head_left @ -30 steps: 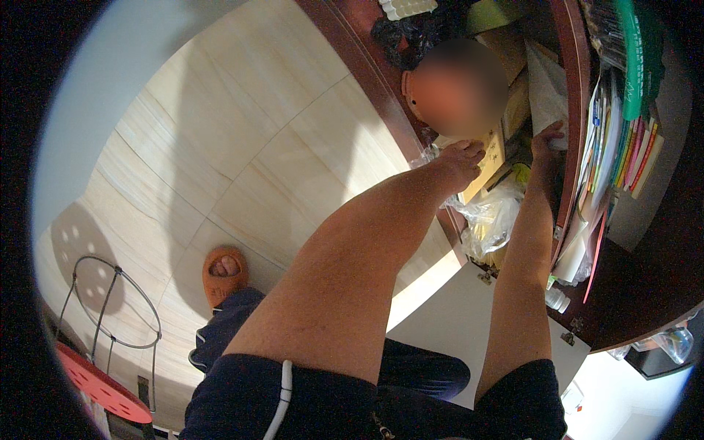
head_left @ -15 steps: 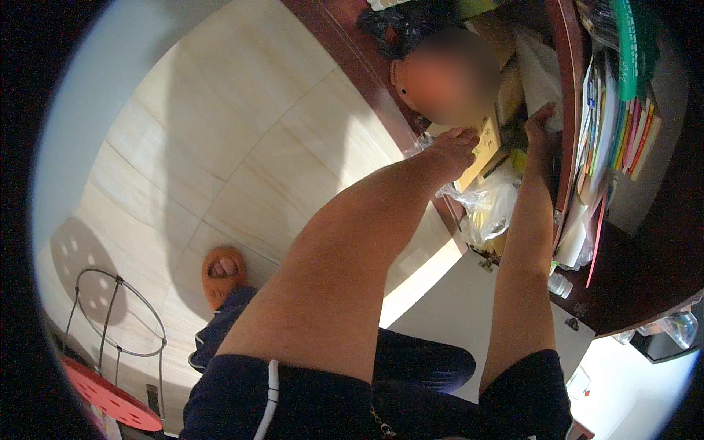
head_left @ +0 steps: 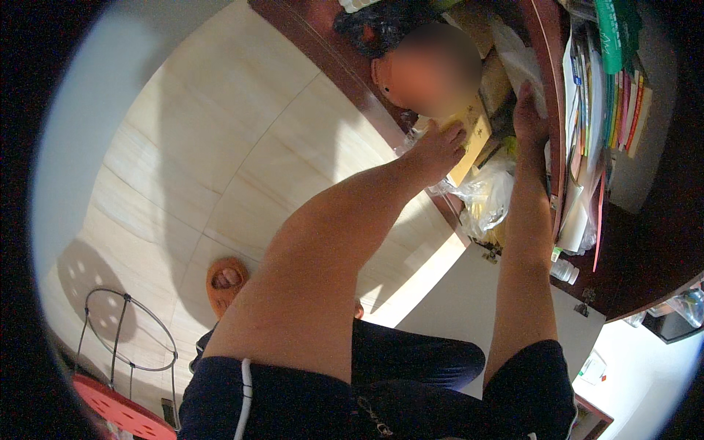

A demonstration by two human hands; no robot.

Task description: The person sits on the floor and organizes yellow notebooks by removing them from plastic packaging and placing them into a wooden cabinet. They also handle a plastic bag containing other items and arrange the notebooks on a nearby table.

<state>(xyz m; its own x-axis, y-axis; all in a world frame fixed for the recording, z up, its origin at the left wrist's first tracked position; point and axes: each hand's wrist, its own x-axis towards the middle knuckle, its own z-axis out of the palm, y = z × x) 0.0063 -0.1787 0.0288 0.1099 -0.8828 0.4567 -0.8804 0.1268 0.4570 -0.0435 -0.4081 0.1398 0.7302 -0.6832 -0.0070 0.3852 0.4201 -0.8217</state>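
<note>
Both my arms reach into an open dark-red cabinet (head_left: 352, 103). My left hand (head_left: 438, 147), its fingers curled, is at the edge of a yellow box (head_left: 478, 121); what it holds, if anything, is hidden. Just beyond it sits a rounded orange-brown object (head_left: 387, 79), partly blurred out. Deeper along the right wall, my right hand (head_left: 529, 121) lies against a white bag or wrapping (head_left: 519, 55), most of its fingers out of sight. Between my forearms is a clear plastic bag (head_left: 490, 194) with something yellow inside.
A white hinged door panel (head_left: 440, 301) is swung open below the cabinet. Books and papers (head_left: 622, 110) stand on the right shelf, with a green item (head_left: 610, 37) above and a small clear bottle (head_left: 565, 271) lower down. A red-seated stool (head_left: 121, 411) and wire frame (head_left: 128, 330) are at left.
The view has shifted slightly, moving the cabinet up and left. My left hand's fingers look more curled beside the yellow box. My right hand has turned a little, still by the white wrapping.
</note>
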